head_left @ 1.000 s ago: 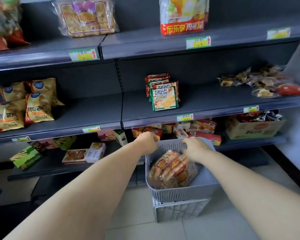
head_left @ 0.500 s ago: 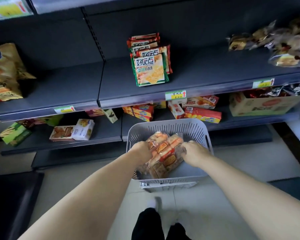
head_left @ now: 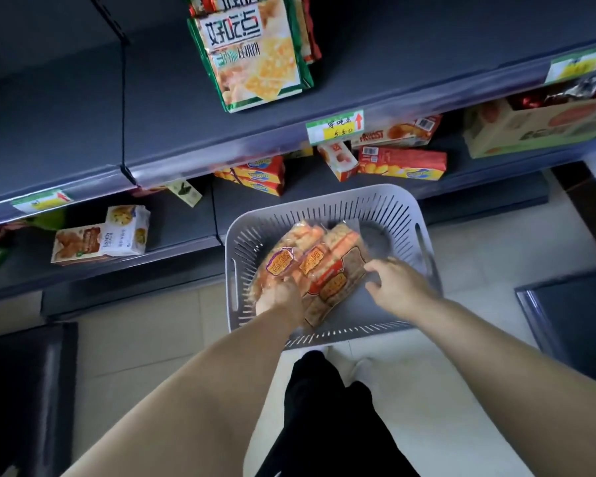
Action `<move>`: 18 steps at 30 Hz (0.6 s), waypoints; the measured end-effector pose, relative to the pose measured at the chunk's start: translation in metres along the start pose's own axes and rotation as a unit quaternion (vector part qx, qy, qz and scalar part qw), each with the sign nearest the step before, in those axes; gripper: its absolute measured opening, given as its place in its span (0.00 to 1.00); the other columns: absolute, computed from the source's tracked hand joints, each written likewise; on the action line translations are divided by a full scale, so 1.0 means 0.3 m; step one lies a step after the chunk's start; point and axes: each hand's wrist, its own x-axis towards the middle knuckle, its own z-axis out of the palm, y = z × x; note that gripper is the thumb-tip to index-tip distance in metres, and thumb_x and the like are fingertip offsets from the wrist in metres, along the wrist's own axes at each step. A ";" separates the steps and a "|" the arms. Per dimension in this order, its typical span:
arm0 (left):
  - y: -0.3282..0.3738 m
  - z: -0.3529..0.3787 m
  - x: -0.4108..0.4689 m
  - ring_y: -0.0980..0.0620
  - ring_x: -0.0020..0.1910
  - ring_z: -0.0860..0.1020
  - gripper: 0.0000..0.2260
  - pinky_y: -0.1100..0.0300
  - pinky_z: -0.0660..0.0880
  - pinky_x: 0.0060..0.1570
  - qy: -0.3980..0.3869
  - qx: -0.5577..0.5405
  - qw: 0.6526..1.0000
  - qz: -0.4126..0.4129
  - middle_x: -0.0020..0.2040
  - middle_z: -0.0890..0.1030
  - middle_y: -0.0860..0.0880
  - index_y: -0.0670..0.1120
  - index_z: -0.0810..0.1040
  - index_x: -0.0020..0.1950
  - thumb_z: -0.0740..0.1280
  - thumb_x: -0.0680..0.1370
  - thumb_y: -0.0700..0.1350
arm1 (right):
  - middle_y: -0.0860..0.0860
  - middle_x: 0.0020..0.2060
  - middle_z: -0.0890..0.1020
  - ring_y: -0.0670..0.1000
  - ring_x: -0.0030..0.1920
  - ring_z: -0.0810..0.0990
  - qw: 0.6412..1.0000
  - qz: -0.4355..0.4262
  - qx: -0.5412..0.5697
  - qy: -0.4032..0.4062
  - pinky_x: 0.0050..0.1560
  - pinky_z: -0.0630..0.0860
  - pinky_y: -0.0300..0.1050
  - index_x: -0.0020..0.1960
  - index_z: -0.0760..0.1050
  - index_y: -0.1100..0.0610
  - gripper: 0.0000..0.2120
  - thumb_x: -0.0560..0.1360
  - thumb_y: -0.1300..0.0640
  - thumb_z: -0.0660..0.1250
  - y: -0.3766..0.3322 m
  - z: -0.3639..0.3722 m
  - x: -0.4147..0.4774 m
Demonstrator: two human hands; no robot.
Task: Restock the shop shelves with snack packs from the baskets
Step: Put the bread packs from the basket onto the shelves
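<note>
A grey slotted basket (head_left: 386, 208) stands on the floor in front of the lowest shelf. In it lies a clear snack pack (head_left: 319, 261) of orange-wrapped biscuits, tilted up at its left side. My left hand (head_left: 283, 299) grips the pack's near left edge. My right hand (head_left: 398, 287) holds the pack's right edge, fingers slightly spread and blurred. The rest of the basket floor is bare grey.
The middle shelf (head_left: 427, 74) carries green cracker packs (head_left: 255, 60) above a price tag (head_left: 334, 127). On the lowest shelf lie red boxes (head_left: 401, 165), orange boxes (head_left: 255, 175), a cardboard carton (head_left: 537, 129) and pale boxes (head_left: 100, 235). My dark-trousered legs (head_left: 324, 407) stand below the basket.
My view has tipped downward and come closer to the basket. Both hands have stayed on the pack, which now sits lifted and tilted toward the left.
</note>
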 end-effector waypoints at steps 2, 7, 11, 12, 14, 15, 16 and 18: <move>0.020 0.026 0.010 0.42 0.62 0.76 0.24 0.50 0.76 0.55 0.013 0.009 1.000 -0.020 0.64 0.76 0.42 0.43 0.62 0.74 0.61 0.78 0.36 | 0.52 0.67 0.73 0.53 0.65 0.73 1.000 0.006 0.011 -0.004 0.62 0.71 0.48 0.70 0.70 0.53 0.19 0.80 0.54 0.61 0.019 0.012 0.011; 0.052 0.055 0.033 0.43 0.59 0.77 0.29 0.51 0.77 0.53 0.039 0.011 0.998 -0.054 0.61 0.77 0.41 0.43 0.56 0.76 0.65 0.79 0.42 | 0.51 0.66 0.75 0.52 0.65 0.74 0.999 0.015 0.035 -0.016 0.60 0.71 0.45 0.70 0.71 0.54 0.19 0.79 0.56 0.61 0.052 0.059 0.029; 0.069 0.065 0.033 0.42 0.63 0.74 0.32 0.49 0.75 0.57 0.001 -0.014 0.998 -0.068 0.62 0.77 0.42 0.43 0.57 0.74 0.69 0.77 0.53 | 0.51 0.66 0.75 0.53 0.65 0.73 0.999 0.011 0.039 -0.033 0.61 0.69 0.44 0.70 0.70 0.54 0.19 0.80 0.56 0.61 0.062 0.090 0.028; 0.068 0.072 0.031 0.42 0.64 0.73 0.30 0.49 0.74 0.58 0.005 -0.005 0.998 -0.065 0.62 0.77 0.42 0.44 0.60 0.72 0.69 0.77 0.54 | 0.51 0.66 0.75 0.53 0.65 0.73 0.998 0.011 0.040 -0.037 0.61 0.69 0.44 0.70 0.70 0.55 0.19 0.80 0.56 0.61 0.066 0.094 0.026; 0.061 0.092 0.034 0.42 0.65 0.70 0.24 0.49 0.72 0.59 0.038 0.025 0.997 -0.062 0.64 0.75 0.43 0.48 0.65 0.68 0.69 0.77 0.52 | 0.52 0.67 0.75 0.53 0.65 0.73 0.998 0.013 0.043 -0.043 0.62 0.68 0.44 0.70 0.70 0.55 0.19 0.80 0.56 0.61 0.079 0.100 0.023; 0.058 0.098 0.034 0.43 0.66 0.68 0.23 0.49 0.70 0.60 0.053 0.041 0.996 -0.056 0.66 0.73 0.44 0.49 0.66 0.67 0.69 0.76 0.51 | 0.52 0.67 0.74 0.53 0.66 0.73 0.998 0.016 0.046 -0.045 0.62 0.68 0.45 0.70 0.70 0.55 0.19 0.80 0.56 0.61 0.088 0.103 0.021; 0.058 0.101 0.035 0.43 0.68 0.66 0.24 0.49 0.69 0.62 0.057 0.052 0.996 -0.047 0.67 0.71 0.44 0.49 0.66 0.68 0.70 0.76 0.51 | 0.52 0.67 0.74 0.53 0.66 0.73 0.998 0.020 0.048 -0.046 0.63 0.69 0.46 0.70 0.70 0.55 0.19 0.80 0.56 0.61 0.097 0.104 0.018; 0.063 0.109 0.040 0.43 0.70 0.65 0.28 0.49 0.68 0.66 0.047 0.065 0.996 -0.032 0.68 0.70 0.44 0.47 0.64 0.70 0.71 0.74 0.52 | 0.52 0.67 0.73 0.53 0.66 0.72 0.997 0.028 0.051 -0.049 0.64 0.69 0.47 0.70 0.70 0.55 0.19 0.79 0.56 0.60 0.113 0.105 0.012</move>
